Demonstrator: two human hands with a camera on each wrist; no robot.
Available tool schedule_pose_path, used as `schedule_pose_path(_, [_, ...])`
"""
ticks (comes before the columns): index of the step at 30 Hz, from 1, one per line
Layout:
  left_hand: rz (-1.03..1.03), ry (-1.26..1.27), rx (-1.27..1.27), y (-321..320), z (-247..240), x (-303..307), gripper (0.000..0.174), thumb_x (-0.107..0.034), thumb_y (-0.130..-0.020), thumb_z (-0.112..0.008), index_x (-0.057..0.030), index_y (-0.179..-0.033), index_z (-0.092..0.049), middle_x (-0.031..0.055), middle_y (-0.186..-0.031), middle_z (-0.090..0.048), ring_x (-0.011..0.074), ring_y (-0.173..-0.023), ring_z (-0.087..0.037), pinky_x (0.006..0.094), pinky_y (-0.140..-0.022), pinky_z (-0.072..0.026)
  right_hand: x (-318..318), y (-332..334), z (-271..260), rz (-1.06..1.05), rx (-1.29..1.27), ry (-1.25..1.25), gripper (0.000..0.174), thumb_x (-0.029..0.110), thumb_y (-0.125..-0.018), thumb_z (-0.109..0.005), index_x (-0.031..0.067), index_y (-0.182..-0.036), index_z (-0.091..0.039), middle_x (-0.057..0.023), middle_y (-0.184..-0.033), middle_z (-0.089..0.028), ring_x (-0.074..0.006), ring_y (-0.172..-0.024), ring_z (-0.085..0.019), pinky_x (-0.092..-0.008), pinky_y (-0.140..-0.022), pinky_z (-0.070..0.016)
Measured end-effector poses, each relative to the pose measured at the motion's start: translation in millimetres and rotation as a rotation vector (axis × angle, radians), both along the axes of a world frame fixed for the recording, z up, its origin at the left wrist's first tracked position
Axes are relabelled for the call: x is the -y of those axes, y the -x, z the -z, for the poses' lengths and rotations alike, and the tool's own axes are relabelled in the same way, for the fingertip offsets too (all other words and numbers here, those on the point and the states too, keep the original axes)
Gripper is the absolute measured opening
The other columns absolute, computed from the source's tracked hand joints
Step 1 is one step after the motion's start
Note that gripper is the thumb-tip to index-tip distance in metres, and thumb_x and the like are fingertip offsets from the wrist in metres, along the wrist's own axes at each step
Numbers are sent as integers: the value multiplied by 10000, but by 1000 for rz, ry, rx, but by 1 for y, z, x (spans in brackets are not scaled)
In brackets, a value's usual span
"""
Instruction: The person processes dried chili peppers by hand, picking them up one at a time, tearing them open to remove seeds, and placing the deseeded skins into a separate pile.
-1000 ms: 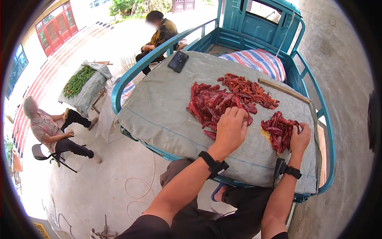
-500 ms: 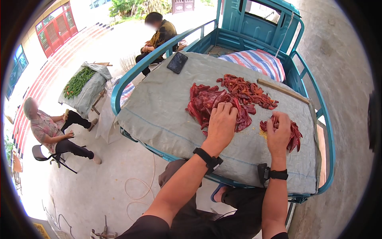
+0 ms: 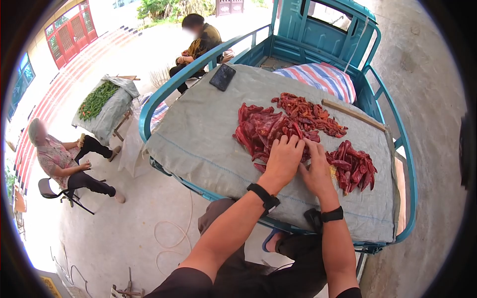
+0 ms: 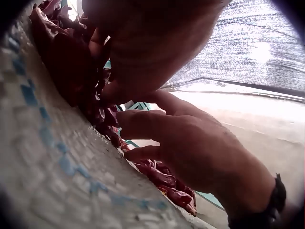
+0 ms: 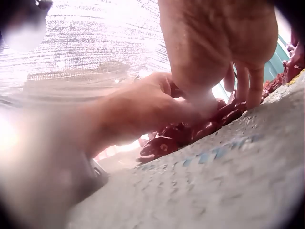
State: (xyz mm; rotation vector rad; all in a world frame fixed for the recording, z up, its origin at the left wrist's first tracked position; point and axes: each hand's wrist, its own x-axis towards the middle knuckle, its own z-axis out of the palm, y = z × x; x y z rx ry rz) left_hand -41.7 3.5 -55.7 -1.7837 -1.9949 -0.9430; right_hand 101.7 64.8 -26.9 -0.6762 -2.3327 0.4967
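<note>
A large pile of dried red peppers (image 3: 258, 128) lies on the grey woven sheet (image 3: 198, 119). At its near right edge my left hand (image 3: 284, 158) bends its fingers over the peppers; in the left wrist view a dark red pepper (image 4: 66, 71) shows at its finger and thumb. My right hand (image 3: 318, 174) is close beside it, its fingers extended toward the same edge and relaxed in the right wrist view (image 5: 219, 43). A smaller pile of red peppers (image 3: 354, 168) lies to the right of this hand. The fingertips are partly hidden.
Smaller orange-red peppers (image 3: 310, 113) lie behind the large pile, near a wooden strip (image 3: 354, 115). A phone (image 3: 222, 77) lies at the far left. Blue rails (image 3: 405, 149) border the sheet. Two seated people are to the left, near green peppers (image 3: 98, 101) on a stand.
My right hand has moved left from the smaller pile, where it was over the peppers, to beside my left hand. The left hand has stayed at the large pile, shifting slightly.
</note>
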Motion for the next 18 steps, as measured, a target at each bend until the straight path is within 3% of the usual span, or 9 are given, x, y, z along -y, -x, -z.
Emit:
schedule_pose_path(2, [38, -33, 14, -1, 3, -2, 377, -44, -848, -704, -38, -1222, -667, 107, -1163, -663, 329, -1087, -629, 443, -925, -515, -7, 1, 13, -4, 14, -117, 698, -30, -837, -773, 43, -1495, -552, -204, -1384, -610, -434, -1212, -653, -474, -978, -574])
schedule_pose_path(5, [123, -37, 83, -1, 0, 1, 371, -9, -837, -700, -40, -1206, -667, 118, -1158, -660, 351, -1078, -635, 453, -919, -536, -10, -4, 12, -44, 74, -20, 664, -38, -801, -781, 46, -1428, -579, -206, -1341, -623, -441, -1253, -617, -509, -1061, -531])
schedule_pose_path(14, [299, -103, 320, -5, -11, 7, 317, 74, -820, -664, -56, -1105, -623, 159, -1077, -616, 414, -1065, -639, 517, -867, -555, -14, -10, 4, 7, 150, 205, 446, -45, -819, -748, 26, -1245, -638, -185, -1132, -664, -402, -1048, -692, -472, -913, -579])
schedule_pose_path(18, [323, -122, 358, -8, -19, 12, 320, 84, -813, -642, -56, -1098, -608, 163, -1105, -603, 434, -1034, -645, 546, -845, -546, -14, -11, -4, 85, 32, 107, 465, -38, -827, -726, 37, -1279, -644, -184, -1212, -659, -399, -1135, -672, -471, -959, -567])
